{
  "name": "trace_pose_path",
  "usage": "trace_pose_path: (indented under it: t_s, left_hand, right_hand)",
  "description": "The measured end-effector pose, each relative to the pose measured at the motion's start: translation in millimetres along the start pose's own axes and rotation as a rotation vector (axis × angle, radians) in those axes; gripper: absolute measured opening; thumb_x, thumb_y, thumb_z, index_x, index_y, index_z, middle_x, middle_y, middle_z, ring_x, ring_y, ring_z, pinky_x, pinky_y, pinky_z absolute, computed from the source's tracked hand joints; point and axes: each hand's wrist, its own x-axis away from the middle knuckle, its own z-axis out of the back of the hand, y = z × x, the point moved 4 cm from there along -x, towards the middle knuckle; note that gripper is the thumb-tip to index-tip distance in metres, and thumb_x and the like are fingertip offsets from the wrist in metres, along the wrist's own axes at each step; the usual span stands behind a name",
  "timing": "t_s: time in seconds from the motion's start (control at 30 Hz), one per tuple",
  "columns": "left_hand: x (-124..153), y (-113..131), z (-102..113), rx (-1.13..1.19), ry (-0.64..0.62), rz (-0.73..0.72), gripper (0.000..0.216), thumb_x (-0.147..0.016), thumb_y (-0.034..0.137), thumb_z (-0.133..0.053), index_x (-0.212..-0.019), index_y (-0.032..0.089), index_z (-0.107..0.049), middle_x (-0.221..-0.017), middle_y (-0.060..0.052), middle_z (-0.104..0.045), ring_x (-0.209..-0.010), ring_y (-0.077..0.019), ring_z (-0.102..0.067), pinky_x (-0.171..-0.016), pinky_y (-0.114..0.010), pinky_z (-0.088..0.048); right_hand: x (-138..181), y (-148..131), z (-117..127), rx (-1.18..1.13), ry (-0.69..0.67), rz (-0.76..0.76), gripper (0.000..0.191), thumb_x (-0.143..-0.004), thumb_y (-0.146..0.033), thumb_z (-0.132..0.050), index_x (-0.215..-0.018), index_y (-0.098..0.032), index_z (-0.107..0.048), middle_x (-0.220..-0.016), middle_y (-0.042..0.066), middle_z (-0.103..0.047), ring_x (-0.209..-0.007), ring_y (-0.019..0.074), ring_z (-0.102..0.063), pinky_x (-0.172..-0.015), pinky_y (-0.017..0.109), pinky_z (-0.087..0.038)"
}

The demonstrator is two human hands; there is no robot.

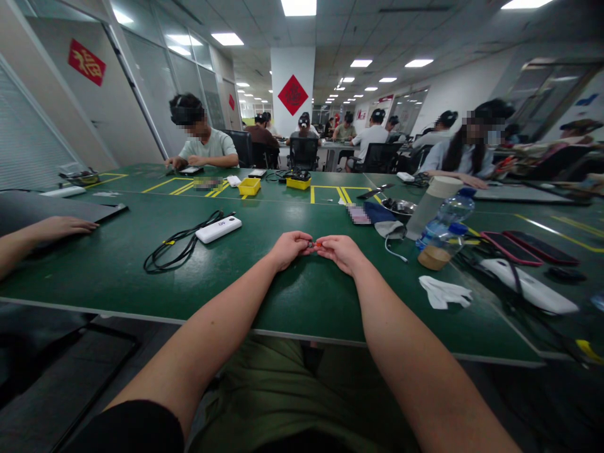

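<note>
Just above the green table, my hands meet fingertip to fingertip in front of me. My left hand pinches a small dark, metallic-looking piece. Between the thumb and fingers of my right hand is a small orange-red piece. The two pieces are touching or very close together; I cannot tell whether they are joined. Both are too small and too covered by fingers to name their kind.
A white power bank with a black cable lies to the left. Rightward are plastic bottles, a metal bowl, a crumpled white cloth and phones. Yellow trays stand farther back. Another person's hand rests at far left.
</note>
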Motion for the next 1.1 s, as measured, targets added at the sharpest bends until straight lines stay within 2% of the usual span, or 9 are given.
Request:
trace_pose_path:
  t_s: [1.1]
  left_hand:
    - [-3.1,-2.6,0.8,0.016,-0.025,-0.010,0.018,-0.076,0.000,-0.057,-0.092,0.009,-0.059,-0.080,-0.007,-0.068,-0.076,-0.0139,-0.068,-0.078,-0.028,-0.053]
  right_hand:
    - [0.2,0.3,-0.1,0.028,-0.011,0.004,0.016,-0.071,0.001,-0.060,-0.079,-0.010,-0.067,-0.078,0.009,-0.070,-0.077,0.0172,-0.070,-0.077,0.029,-0.057]
